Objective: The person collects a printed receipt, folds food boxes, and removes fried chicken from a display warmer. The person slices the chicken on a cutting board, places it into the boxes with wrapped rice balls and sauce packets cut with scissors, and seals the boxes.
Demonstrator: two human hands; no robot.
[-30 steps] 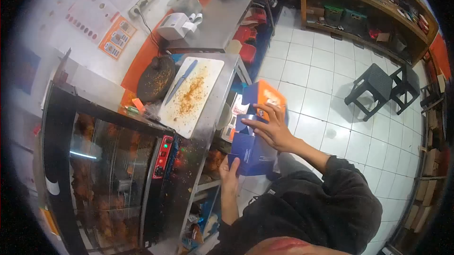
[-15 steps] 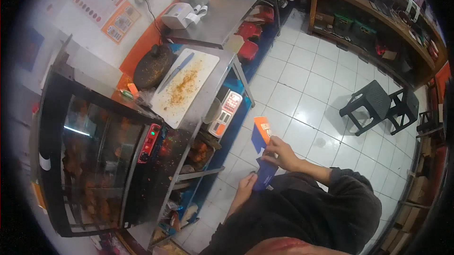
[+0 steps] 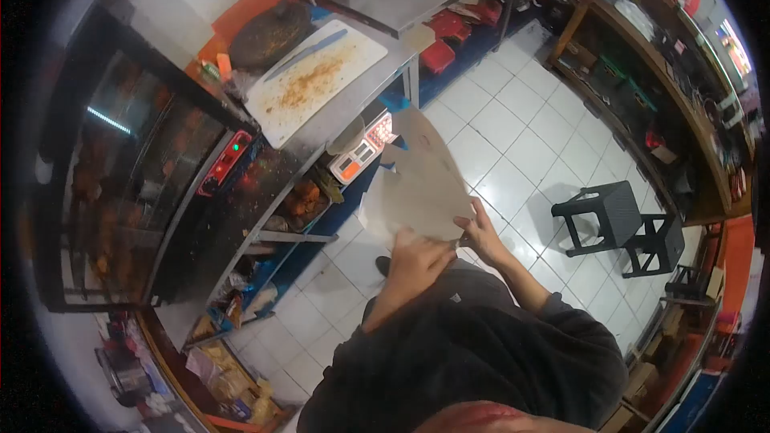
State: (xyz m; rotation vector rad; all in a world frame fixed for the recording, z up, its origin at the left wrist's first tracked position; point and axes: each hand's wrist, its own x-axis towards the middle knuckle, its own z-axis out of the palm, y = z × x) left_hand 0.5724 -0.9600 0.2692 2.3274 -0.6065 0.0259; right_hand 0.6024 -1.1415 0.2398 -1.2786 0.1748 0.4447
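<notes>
In front of my body I hold a broad sheet of folding cardboard box (image 3: 421,184), opened out with its plain greyish-brown side up. Blue bits show at its upper and left edges. My left hand (image 3: 419,260) is closed on the near edge, knuckles up. My right hand (image 3: 481,239) pinches the near right corner between thumb and fingers, just beside the left. What the left fingertips do underneath is hidden. The sheet's left edge lies close in view to a white keypad device (image 3: 365,152) with lit buttons on the shelf under the counter.
On the counter are a white cutting board (image 3: 281,124) with brown crumbs, a knife (image 3: 309,52) and a dark round block (image 3: 269,36). A glass display cabinet (image 3: 132,168) stands at left. Dark plastic stools (image 3: 597,212) are on the tiled floor at right, near a wooden shelf (image 3: 642,104).
The small blue and orange folded piece has opened into a wide sheet, plain side up. Both hands have come together at its near edge. The camera view has shifted and turned.
</notes>
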